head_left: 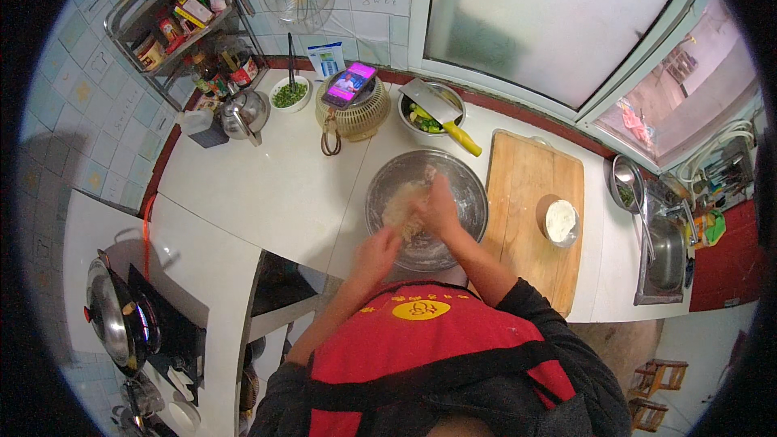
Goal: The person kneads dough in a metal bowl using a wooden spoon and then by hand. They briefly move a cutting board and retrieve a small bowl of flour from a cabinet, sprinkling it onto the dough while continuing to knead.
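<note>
A large metal mixing bowl (pixel 470 179) stands before me on the counter, its inside streaked with flour. Shaggy dough (pixel 403 209) lies in it, blurred by motion. My right hand (pixel 438 206) is inside the bowl against the dough, with dough stuck to its fingers. At the bowl's near left rim is my left hand (pixel 377 250), its fingers curled; whether they grip the rim or dough is unclear. To the right, a small bowl of white flour (pixel 561 221) rests on a wooden cutting board (pixel 516 194).
Behind the mixing bowl, a cleaver (pixel 434 103) lies across a metal bowl of vegetables (pixel 425 127). A phone (pixel 349 85) rests on a round slatted container (pixel 370 112). A bowl of chopped greens (pixel 290 96) and a metal kettle (pixel 244 112) stand further left. The sink (pixel 668 261) is far right.
</note>
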Motion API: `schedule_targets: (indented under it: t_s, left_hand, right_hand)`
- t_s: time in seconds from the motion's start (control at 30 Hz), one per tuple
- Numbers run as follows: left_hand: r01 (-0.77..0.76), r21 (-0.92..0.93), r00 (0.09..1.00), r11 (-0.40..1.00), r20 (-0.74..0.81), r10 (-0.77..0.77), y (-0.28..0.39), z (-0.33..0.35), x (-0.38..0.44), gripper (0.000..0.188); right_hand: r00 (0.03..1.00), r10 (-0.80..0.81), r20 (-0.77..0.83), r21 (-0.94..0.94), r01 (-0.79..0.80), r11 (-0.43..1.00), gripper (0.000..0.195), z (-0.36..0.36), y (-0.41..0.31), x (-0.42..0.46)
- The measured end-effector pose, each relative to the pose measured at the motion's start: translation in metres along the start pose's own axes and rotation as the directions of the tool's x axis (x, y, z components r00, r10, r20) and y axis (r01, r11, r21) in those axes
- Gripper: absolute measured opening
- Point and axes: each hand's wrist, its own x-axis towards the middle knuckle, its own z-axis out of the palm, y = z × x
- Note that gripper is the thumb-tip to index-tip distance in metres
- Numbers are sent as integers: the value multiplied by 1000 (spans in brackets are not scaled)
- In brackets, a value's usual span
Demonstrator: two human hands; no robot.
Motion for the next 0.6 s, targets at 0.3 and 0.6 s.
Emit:
schedule_targets:
  t_s: [0.3, 0.6]
  left_hand:
    - [10, -322, 992, 947, 122, 31, 7, -10, -4, 28]
    - [394, -408, 897, 823, 364, -249, 17, -14, 4, 28]
  right_hand:
    - [933, 162, 323, 513, -316, 798, 32, -14, 51, 36]
    - [990, -106, -88, 132, 117, 984, 48, 9, 14, 2]
